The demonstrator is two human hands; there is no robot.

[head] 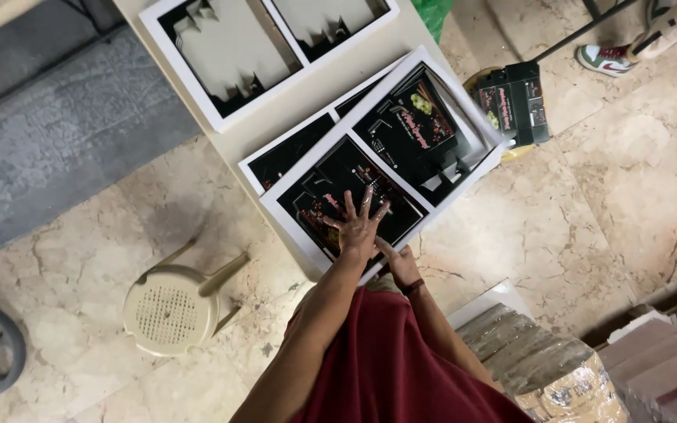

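Pressing flat with fingers spread, the left hand (pixel 356 227) lies open on the top black printed sheet (pixel 378 168) of a stack on the table (pixel 276 129). The right hand (pixel 400 262) pinches that sheet's near edge. A plastic stool (pixel 170 312) stands on the floor beside.

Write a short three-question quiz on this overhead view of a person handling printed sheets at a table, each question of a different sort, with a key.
1. True or false: the left hand lies flat, fingers spread, on the top printed sheet.
2. Where is the right hand? A) on the plastic stool; B) at the near edge of the sheet stack; C) on the folded black box on the floor.
3. Fill in: the sheets are mostly black with ____ borders.

Key: 1 true; 2 B; 3 white.
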